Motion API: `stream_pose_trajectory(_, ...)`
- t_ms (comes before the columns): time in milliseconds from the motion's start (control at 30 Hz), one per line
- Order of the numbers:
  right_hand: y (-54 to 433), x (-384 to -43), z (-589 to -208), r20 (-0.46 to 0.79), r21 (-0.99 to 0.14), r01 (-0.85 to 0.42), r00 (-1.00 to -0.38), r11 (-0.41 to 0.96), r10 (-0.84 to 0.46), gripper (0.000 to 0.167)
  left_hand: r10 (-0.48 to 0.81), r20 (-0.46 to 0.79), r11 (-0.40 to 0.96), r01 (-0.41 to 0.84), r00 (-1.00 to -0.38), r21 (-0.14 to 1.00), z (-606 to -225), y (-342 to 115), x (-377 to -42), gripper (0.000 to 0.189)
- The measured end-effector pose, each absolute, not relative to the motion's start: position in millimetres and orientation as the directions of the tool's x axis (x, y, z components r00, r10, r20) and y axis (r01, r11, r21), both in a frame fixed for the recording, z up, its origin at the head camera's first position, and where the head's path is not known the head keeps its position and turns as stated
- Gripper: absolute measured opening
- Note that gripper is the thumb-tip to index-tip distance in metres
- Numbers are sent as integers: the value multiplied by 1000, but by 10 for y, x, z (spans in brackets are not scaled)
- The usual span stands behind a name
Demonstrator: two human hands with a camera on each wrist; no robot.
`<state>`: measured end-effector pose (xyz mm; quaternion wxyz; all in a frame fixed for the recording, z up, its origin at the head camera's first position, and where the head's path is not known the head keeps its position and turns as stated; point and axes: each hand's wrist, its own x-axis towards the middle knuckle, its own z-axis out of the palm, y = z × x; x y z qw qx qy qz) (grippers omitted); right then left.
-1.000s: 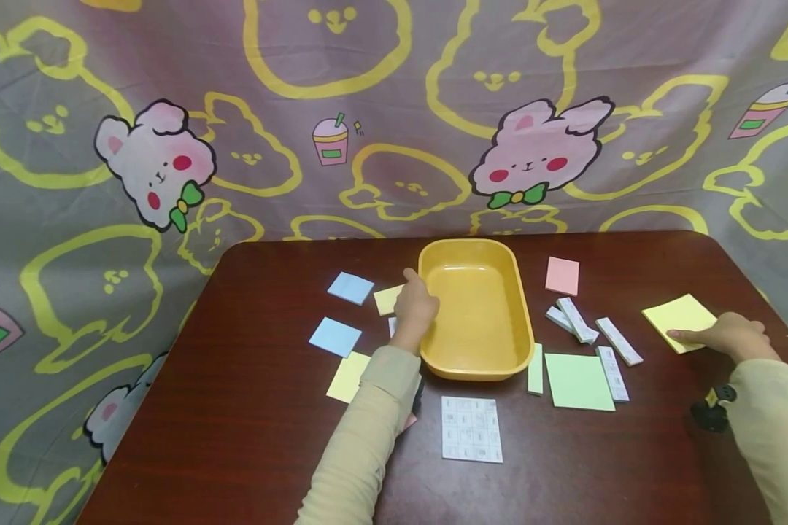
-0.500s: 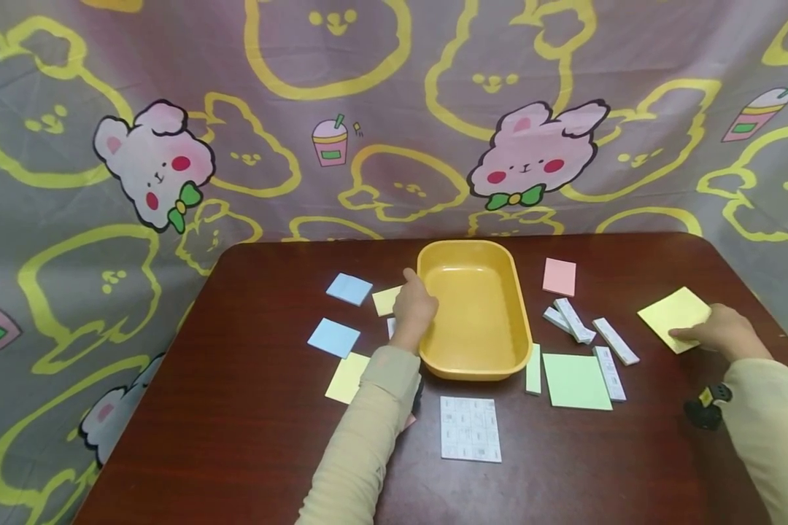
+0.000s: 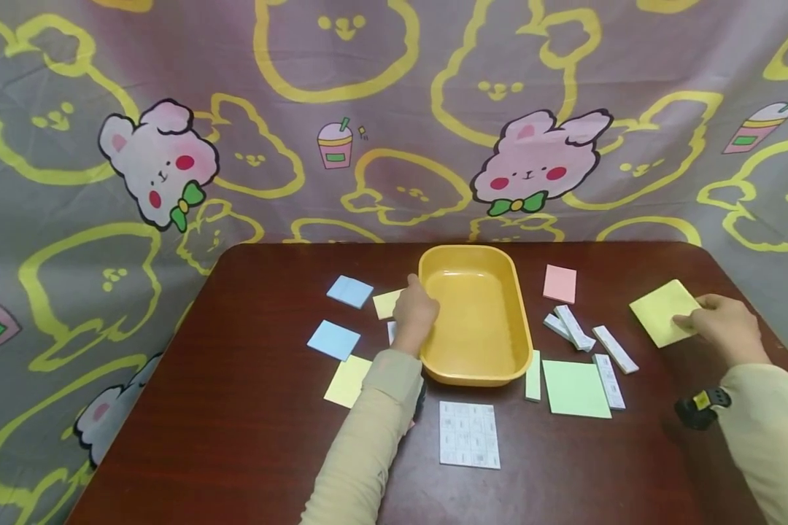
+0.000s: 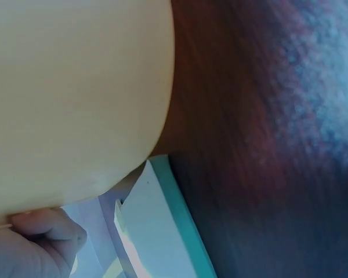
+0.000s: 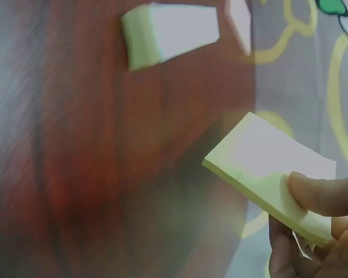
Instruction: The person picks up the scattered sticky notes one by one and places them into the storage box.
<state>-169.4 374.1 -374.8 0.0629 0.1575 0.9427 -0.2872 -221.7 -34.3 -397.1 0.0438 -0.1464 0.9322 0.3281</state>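
Pad [image 3: 659, 312] higher in right hand [image 3: 729, 328]'s pinch

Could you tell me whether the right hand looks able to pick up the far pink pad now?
Probably not without setting something down: the right hand pinches a yellow pad, though nothing appears to cover the far pink pad.

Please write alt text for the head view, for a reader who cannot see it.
A person's right hand pinches a yellow notepad above the right side of a dark brown table, while the left hand holds the left rim of a yellow tray. Coloured paper pads lie on both sides of it.
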Motion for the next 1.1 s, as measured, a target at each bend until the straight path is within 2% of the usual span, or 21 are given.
stream_pose_trajectory(200,3470,-1768,-3623,-175,-574,334,-942,747,286,55,-263,-130,770,-289,-956,568,-3984,-321,-2232,44)
stream_pose_trajectory(733,2238,-2188,-3204,-139,-776,139,-989,615,49,48,-293,-125,770,-311,-948,557,-3997,-331,-2241,39)
stream_pose_trajectory(967,1690,-2289,-3090,-213,-772,164,-977,615,-6,43,-293,-129,777,-314,-947,545,-4003,-316,-2224,40)
stream_pose_trajectory(1100,1482,-2339,-3076,-232,-750,167,-972,641,-18,33,-292,-114,781,-305,-950,545,-4007,-301,-2220,38)
